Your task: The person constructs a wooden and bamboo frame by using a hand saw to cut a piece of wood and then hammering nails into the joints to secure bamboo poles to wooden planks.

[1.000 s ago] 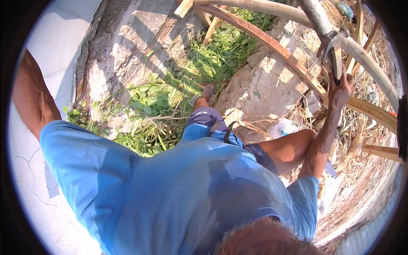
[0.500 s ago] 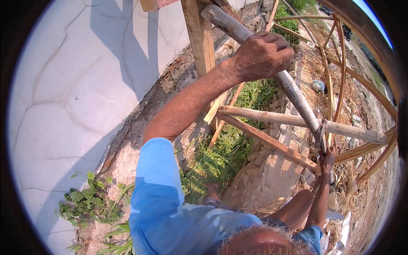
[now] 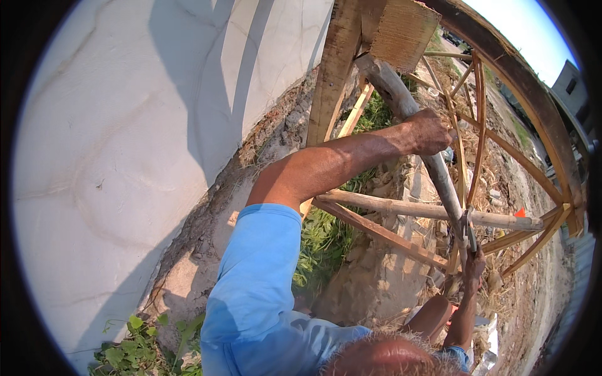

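Note:
My left hand [image 3: 430, 131] is closed around the middle of a grey, weathered wooden pole [image 3: 442, 178], which slants down to the right. The pole's thick upper end lies by a sawn timber block [image 3: 404, 34]. Its lower end crosses a pale bamboo pole [image 3: 401, 205]. Just below that crossing, my right hand [image 3: 475, 263] is closed on a narrow metal hand tool [image 3: 468, 229], held upright against the pole end. The tool's exact kind is unclear, and my fingers cover its lower part.
A cracked white wall [image 3: 113, 156] rises on the left. Close by stands a timber post [image 3: 332, 75], with a reddish wooden strip [image 3: 382, 232] below the bamboo. Curved wooden ribs [image 3: 480, 125] and a thick beam [image 3: 520, 69] fill the right. Leafy plants [image 3: 135, 344] grow at lower left.
The view has shifted, bringing the timber block and thick beam further in. My left hand has sunk lower in view and stays on the grey pole; my right hand stays at the crossing.

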`<move>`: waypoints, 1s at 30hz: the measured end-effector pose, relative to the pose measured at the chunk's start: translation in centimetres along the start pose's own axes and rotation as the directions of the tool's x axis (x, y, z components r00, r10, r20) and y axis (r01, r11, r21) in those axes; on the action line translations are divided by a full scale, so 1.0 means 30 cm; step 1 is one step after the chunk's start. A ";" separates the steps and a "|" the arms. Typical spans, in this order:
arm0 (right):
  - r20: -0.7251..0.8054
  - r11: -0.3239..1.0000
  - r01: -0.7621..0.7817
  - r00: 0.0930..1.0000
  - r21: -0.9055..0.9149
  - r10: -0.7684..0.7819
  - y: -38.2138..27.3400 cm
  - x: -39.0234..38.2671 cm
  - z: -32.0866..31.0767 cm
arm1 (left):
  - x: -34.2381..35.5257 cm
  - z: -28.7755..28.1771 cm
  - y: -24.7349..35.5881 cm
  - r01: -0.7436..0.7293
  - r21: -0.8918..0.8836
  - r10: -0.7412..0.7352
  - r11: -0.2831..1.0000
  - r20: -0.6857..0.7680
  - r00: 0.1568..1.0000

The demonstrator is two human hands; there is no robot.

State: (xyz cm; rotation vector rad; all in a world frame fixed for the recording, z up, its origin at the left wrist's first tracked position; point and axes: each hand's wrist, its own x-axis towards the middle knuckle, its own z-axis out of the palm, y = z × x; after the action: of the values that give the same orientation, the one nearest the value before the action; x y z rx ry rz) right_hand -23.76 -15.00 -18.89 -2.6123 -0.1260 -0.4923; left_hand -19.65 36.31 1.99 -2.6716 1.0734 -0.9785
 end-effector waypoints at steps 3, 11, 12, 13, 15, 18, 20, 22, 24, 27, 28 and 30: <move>0.010 0.953 -0.106 0.994 -0.285 0.113 -0.136 -0.010 -0.097 | -0.007 0.005 0.002 -0.003 0.000 0.003 1.000 0.005 1.000; -0.180 0.992 -0.121 0.977 -0.041 0.111 -0.254 -0.135 -0.145 | -0.017 0.054 -0.041 -0.013 -0.073 0.006 0.997 -0.092 0.996; -0.165 0.986 -0.164 0.973 -0.020 0.159 -0.207 -0.180 -0.133 | -0.009 0.056 -0.048 -0.022 -0.066 0.013 0.998 -0.126 0.992; -0.157 0.975 -0.220 0.964 -0.009 0.216 -0.099 -0.230 -0.130 | 0.013 0.029 -0.030 -0.012 -0.065 0.010 0.998 -0.018 1.000; -0.208 0.988 -0.151 0.968 -0.044 0.138 -0.042 -0.353 -0.064 | 0.014 -0.020 -0.025 0.023 -0.015 -0.021 1.000 0.115 0.993; -0.043 0.939 -0.343 0.939 -0.023 0.342 0.163 -0.539 -0.053 | 0.049 0.018 -0.005 -0.013 0.076 0.014 0.997 -0.011 1.000; 0.167 0.836 -0.528 0.820 -0.147 0.548 0.330 -0.658 0.013 | 0.038 0.056 0.019 0.007 0.147 -0.012 0.989 0.033 0.999; 0.182 0.816 -0.552 0.796 -0.175 0.577 0.354 -0.716 0.103 | 0.029 0.070 -0.017 0.036 0.172 -0.061 0.984 0.138 0.989; 0.175 0.798 -0.581 0.778 -0.161 0.603 0.376 -0.745 0.176 | 0.048 0.006 -0.002 0.136 0.183 -0.181 0.974 0.259 0.949; 0.145 0.766 -0.631 0.753 -0.122 0.642 0.404 -0.814 0.200 | 0.061 -0.006 0.038 0.165 0.226 -0.217 0.960 0.232 0.948; 0.136 0.758 -0.642 0.745 -0.115 0.653 0.420 -0.834 0.214 | 0.058 0.003 0.050 0.163 0.213 -0.202 0.963 0.174 0.964; 0.124 0.764 -0.638 0.754 -0.090 0.645 0.448 -0.831 0.254 | 0.080 -0.055 0.092 0.144 0.329 -0.230 0.933 0.241 0.943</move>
State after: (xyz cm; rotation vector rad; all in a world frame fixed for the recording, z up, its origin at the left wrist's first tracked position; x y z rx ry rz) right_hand -42.20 -23.34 -40.13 -2.5094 0.7304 -0.0472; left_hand -20.97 32.91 3.68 -2.5803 0.5631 -0.6986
